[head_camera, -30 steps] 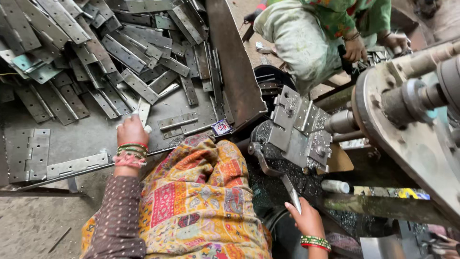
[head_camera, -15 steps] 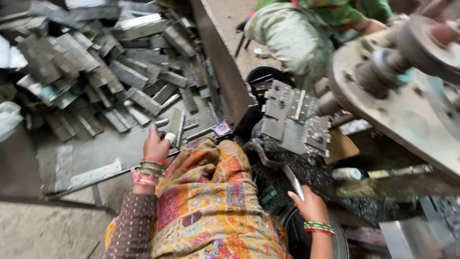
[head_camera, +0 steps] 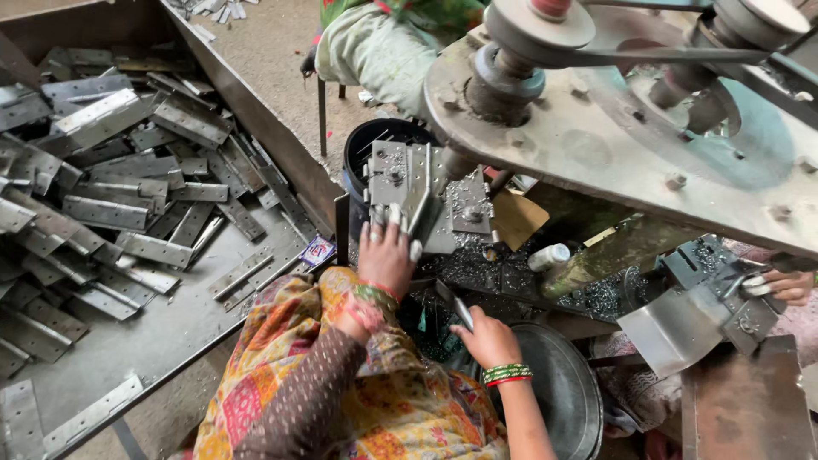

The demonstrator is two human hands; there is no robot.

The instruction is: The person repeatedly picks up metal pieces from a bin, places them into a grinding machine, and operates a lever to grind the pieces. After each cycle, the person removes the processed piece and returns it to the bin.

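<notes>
We see the big drill machine plate [head_camera: 613, 145] filling the far right, and the tray of hinges [head_camera: 111, 221] on the left. Our left hand [head_camera: 388, 255] reaches forward, fingers curled over the near edge of the hinge in the jig [head_camera: 417, 200]. Our right hand [head_camera: 487, 339] pinches a thin metal tool [head_camera: 458, 308], its tip hard to make out. A co-worker's hand [head_camera: 780, 287] is cut off at the right.
</notes>
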